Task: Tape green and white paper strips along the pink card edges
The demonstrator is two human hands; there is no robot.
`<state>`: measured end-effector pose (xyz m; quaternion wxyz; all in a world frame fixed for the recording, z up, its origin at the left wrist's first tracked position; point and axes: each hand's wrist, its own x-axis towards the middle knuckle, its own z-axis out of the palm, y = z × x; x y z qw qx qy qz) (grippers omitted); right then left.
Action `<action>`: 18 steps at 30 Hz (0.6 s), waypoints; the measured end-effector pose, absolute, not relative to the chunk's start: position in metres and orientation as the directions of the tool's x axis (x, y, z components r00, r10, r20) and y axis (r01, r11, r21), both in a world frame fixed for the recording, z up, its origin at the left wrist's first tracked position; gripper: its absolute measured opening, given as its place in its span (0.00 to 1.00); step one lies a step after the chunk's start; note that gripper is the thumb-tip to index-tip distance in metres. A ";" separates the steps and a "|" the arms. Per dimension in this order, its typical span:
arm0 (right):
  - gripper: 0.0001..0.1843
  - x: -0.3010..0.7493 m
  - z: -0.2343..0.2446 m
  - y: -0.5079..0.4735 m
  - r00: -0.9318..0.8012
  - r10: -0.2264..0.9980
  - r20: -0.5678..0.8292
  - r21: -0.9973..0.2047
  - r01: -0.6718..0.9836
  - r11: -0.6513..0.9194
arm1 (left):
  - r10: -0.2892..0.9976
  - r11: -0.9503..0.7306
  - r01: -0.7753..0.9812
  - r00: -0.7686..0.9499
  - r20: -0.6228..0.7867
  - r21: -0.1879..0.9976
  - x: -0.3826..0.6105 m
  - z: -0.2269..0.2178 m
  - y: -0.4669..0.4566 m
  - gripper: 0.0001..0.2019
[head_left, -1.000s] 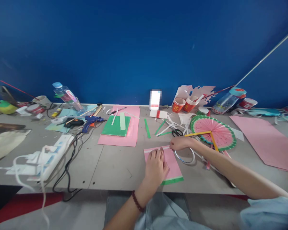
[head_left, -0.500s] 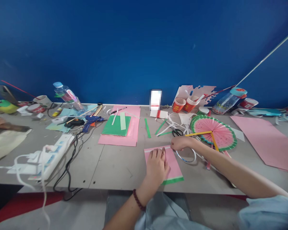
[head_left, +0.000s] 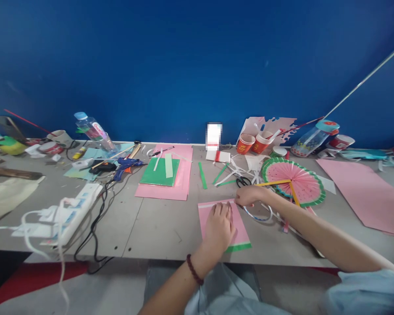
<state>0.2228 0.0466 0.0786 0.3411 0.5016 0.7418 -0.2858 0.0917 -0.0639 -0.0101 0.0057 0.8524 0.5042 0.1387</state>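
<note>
A pink sheet of paper [head_left: 239,227] lies on the table in front of me, with a green band along its near edge. A narrow whitish strip of tape [head_left: 213,204] runs along its far edge. My left hand [head_left: 219,224] rests palm down on the sheet, fingers extended toward the strip. At the sheet's far right corner, my right hand [head_left: 248,196] is closed in a pinch on the tape. The tape roll [head_left: 268,217], a pale ring, hangs just below that hand and is partly hidden by it.
Right of my hands are black-handled scissors [head_left: 243,181], paper scraps and a watermelon-patterned paper fan [head_left: 305,175]. Red paper cups [head_left: 245,144] stand behind. Leftward lie a green paper pack [head_left: 157,177], a blue glue gun [head_left: 126,166] and a power strip [head_left: 80,210] with cables.
My left hand has slid slightly right across the pink sheet. My right hand and the tape roll have shifted a little to the right. A hand at the far left has left view.
</note>
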 end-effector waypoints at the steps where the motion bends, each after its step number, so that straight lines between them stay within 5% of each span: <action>1: 0.17 0.225 0.079 0.046 -0.270 0.548 -0.791 -0.091 0.939 0.331 | 0.859 -0.495 0.856 0.455 0.234 0.151 0.092 -0.009 -0.063 0.25; 18: 0.20 0.240 0.071 0.046 -0.300 0.616 -0.729 -0.174 0.951 0.257 | 0.856 -0.514 0.843 0.491 0.165 0.160 0.094 0.002 -0.051 0.24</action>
